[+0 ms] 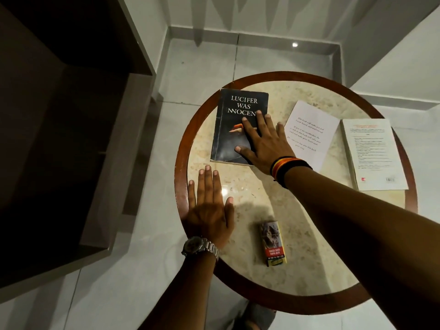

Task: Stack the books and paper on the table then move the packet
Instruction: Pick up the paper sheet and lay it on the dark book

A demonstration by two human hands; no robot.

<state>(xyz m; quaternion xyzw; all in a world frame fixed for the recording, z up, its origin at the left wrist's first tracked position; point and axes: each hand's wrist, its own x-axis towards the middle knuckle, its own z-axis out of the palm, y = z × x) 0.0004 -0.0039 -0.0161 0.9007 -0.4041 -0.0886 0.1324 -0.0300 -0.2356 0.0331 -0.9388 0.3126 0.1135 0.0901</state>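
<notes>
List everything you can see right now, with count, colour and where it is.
Table: one, round, beige marble top, brown rim.
Black book: one, far left of the top.
Paper sheet: one, white, printed, right of the black book.
White book: one, right edge.
Packet: one, red and yellow, near edge.
Cabinet: one, dark brown, left.
Left hand: flat on the table, with a silver watch.
Right hand: flat on the black book, with wristbands.

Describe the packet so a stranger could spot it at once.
Start at the round table with the dark wooden rim. On its near side, between the two forearms, lies the packet. It is the smallest item there, a colourful box with a red warning band, unlike the black book, loose paper and white book.
</notes>
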